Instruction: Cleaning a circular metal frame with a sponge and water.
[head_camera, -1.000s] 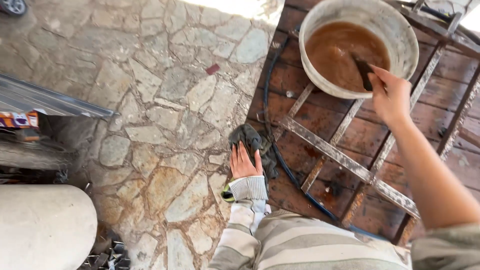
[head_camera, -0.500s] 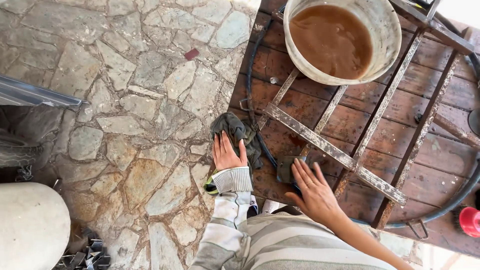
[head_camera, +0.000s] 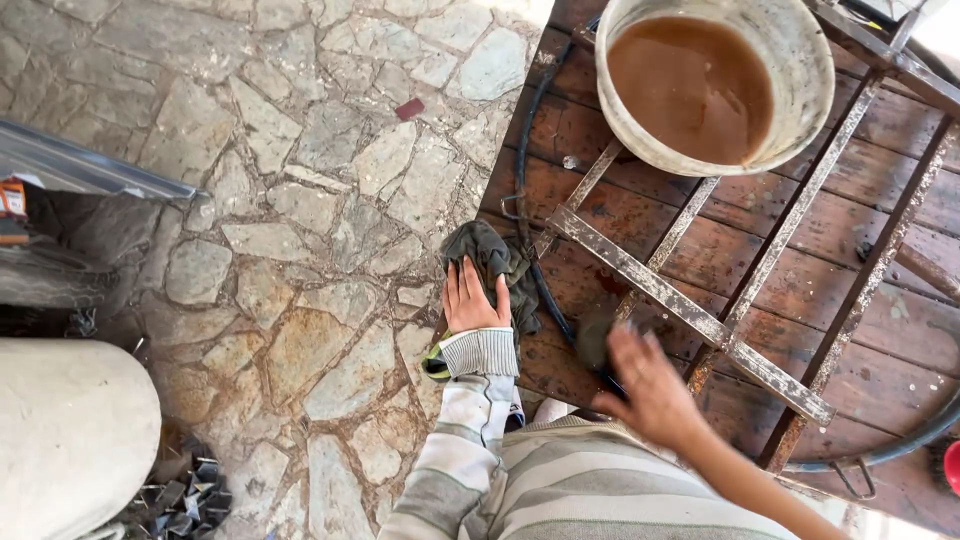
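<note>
The left hand (head_camera: 474, 300) lies flat, fingers together, on a dark rag (head_camera: 490, 255) at the wooden deck's (head_camera: 880, 370) edge. The right hand (head_camera: 650, 385), blurred, presses a dark sponge (head_camera: 592, 335) under spread fingers.

An outdoor work yard or building site is shown. The ground is paved with irregular stone slabs (head_camera: 300, 230), beside which rusty, stained boards (head_camera: 900, 270) are crossed by a paint-spattered metal frame (head_camera: 690, 310). A battered bucket (head_camera: 800, 60) of muddy brown water is set there.
</note>
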